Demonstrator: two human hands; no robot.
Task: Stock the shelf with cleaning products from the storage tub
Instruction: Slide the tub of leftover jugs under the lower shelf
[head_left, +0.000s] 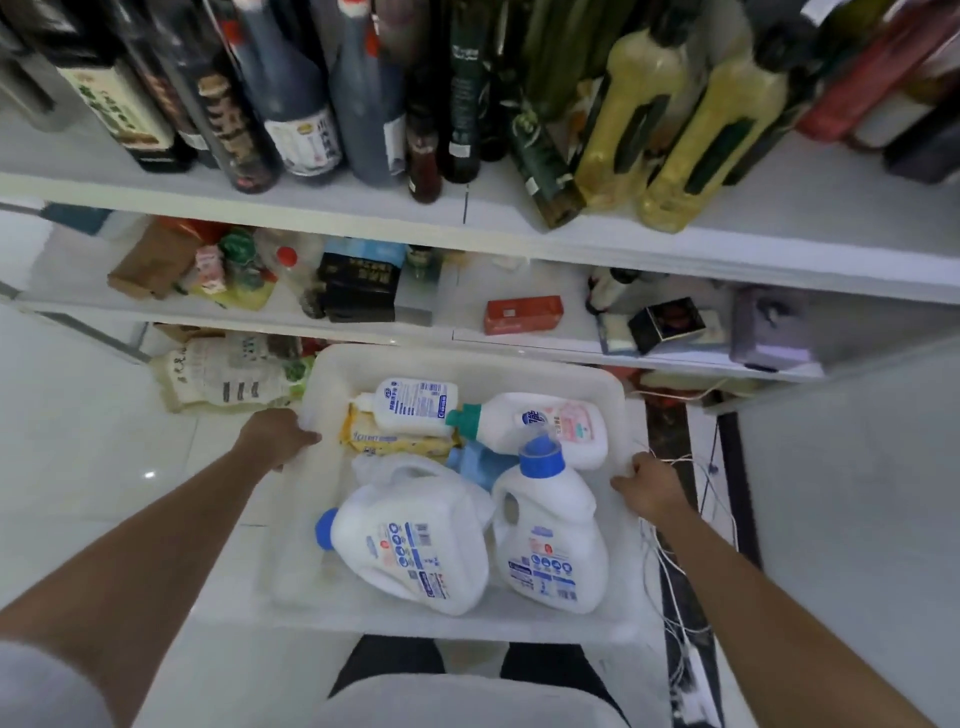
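Storage tub (467, 361) gripped before shelf (363, 205).
Left hand (280, 436), right hand (647, 491) curl over opposite rims; move it level, or upright jug (553, 535) may topple.

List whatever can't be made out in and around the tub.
Head view only.
- Blue item in the tub: mostly covered by white jugs; kind unclear.
- Top-shelf bottles: caps cut off by the frame's upper edge.
- Jug labels: too blurred to read.
- Left hand fingertips: hidden by the tub rim.
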